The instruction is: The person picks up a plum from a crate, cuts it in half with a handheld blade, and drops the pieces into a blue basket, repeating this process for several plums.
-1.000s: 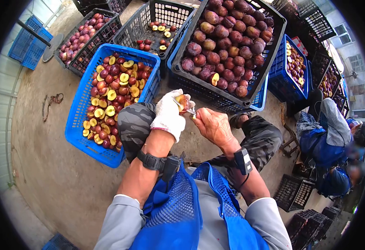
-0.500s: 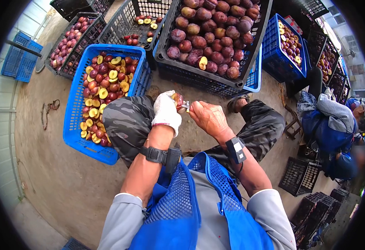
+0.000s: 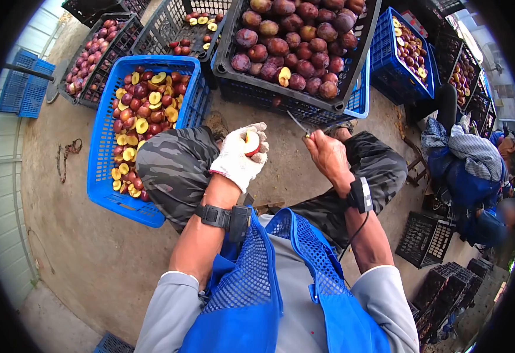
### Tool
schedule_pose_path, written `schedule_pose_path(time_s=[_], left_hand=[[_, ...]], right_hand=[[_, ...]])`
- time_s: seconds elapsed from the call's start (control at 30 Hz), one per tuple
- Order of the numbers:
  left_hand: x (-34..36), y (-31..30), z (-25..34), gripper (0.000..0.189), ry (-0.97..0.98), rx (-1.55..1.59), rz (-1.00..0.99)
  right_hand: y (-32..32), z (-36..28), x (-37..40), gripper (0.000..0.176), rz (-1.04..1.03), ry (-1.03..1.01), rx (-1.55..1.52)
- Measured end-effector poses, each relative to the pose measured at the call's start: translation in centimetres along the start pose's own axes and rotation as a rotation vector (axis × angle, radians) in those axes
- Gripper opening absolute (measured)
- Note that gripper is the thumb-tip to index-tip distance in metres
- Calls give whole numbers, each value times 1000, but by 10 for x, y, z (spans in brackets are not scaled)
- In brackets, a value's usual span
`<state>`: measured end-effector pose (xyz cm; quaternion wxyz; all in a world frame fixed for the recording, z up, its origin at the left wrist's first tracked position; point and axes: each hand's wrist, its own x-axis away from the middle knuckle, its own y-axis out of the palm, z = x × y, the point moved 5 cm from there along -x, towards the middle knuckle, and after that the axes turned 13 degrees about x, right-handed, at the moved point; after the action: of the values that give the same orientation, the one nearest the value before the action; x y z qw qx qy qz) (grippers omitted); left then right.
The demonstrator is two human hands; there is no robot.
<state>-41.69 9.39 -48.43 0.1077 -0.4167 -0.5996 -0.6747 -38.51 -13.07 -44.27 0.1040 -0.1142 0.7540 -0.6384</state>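
My left hand (image 3: 240,156), in a white glove, is closed around a cut plum (image 3: 251,143) with its yellow flesh facing up. To its right, bare and apart from the plum, my right hand (image 3: 330,154) grips a small knife (image 3: 297,122), its thin blade pointing up and left. A small dark red piece (image 3: 277,102) shows between the hands and the black crate, against the crate's side. By my left knee, a blue crate (image 3: 100,144) holds halved plums (image 3: 142,126). Whole plums (image 3: 292,41) fill the black crate (image 3: 281,94) ahead, with one cut half lying among them.
A black crate (image 3: 151,35) with a few plum halves stands beyond the blue one, beside another crate of plums (image 3: 95,56). At right are a blue crate of cut plums (image 3: 381,65) and a seated person (image 3: 466,170). A black crate (image 3: 425,238) lies on the floor.
My right hand has pulled the knife away from the plum, moving right. My left hand has turned so that the plum's cut yellow face shows. The small dark red piece has appeared.
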Motion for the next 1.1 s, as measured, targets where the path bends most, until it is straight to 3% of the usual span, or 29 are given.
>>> schedule_pose_path(time_s=[0.13, 0.17, 0.2, 0.27, 0.33, 0.4, 0.47, 0.5, 0.53, 0.6, 0.67, 0.73, 0.77, 0.8, 0.87, 0.97, 1.03, 1.1], left_hand=[[7, 32, 28, 19, 115, 89, -6], [20, 48, 47, 18, 215, 58, 27], [37, 66, 72, 17, 338, 10, -80], [100, 102, 130, 22, 984, -422, 4], [153, 117, 179, 29, 1547, -963, 182], [173, 124, 180, 29, 1677, -1126, 277], [193, 129, 175, 30, 1918, -1436, 490], [172, 118, 167, 31, 1570, -936, 109], [134, 113, 133, 24, 1061, -714, -184], [87, 93, 99, 22, 686, -515, -191], [52, 75, 75, 21, 580, -507, -141], [42, 89, 53, 31, 551, -620, -99], [30, 92, 44, 36, 531, -581, -155], [21, 96, 35, 42, 510, -546, -208], [2, 100, 17, 55, 475, -548, -247], [-19, 101, -3, 54, 477, -408, -372], [-21, 101, -9, 53, 552, -373, -396], [-29, 95, -16, 52, 496, -344, -347]], right_hand=[[-16, -24, -5, 29, -36, -20, -176], [-23, -21, -15, 28, -51, 118, -335], [-34, -22, -29, 28, -33, 111, -325], [-55, -12, -54, 27, 171, 305, -413], [-50, -4, -93, 25, 318, 209, -358], [-57, -18, -133, 19, 229, 154, -238], [-46, -30, -168, 19, 291, -134, -314], [-30, -27, -183, 22, 169, -162, -286], [-3, -21, -199, 22, -132, -224, -220], [-4, -12, -200, 25, -171, -331, -262], [-23, -17, -187, 28, -175, -324, -222], [-45, -10, -165, 32, -73, 208, -644], [-58, -17, -150, 34, -72, 292, -769], [-52, -22, -130, 37, -208, 394, -1110], [-40, -45, -100, 41, -186, 392, -1449], [-38, -75, -67, 39, -53, 472, -1573], [-44, -78, -56, 31, -19, 513, -1379], [-45, -68, -48, 29, -13, 531, -1285]])
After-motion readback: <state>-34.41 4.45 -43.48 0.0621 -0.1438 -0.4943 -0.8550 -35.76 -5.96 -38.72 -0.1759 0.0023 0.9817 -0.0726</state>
